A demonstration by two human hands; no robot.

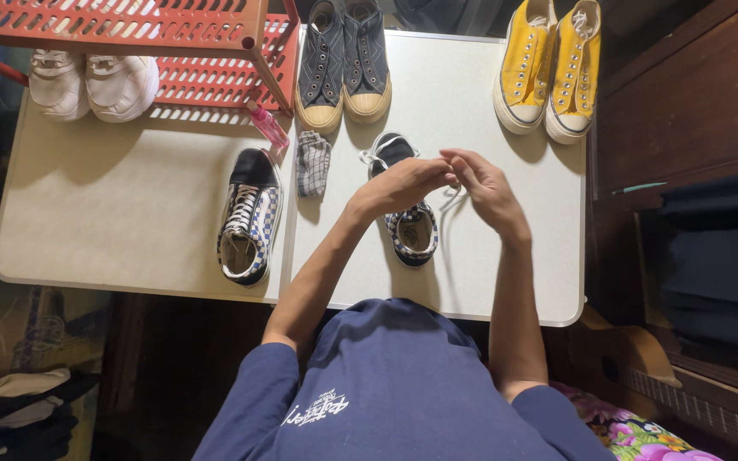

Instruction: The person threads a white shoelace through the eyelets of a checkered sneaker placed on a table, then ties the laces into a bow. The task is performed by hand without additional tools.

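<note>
A white shoelace [453, 195] is pinched over a blue-and-white checkered canvas sneaker [409, 224] near the middle of the white table [130, 205].
The lace is gripped by the closed fingers of the left hand [399, 183] and right hand [480, 183], held together above the shoe. Its matching checkered sneaker [249, 218] is set to the left, a folded grey checked cloth [312, 162] between them; yellow canvas sneakers [548, 68] are placed well apart.

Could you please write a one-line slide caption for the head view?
Both hands, left hand and right hand, work a white lace over a checkered sneaker on a white table.
</note>
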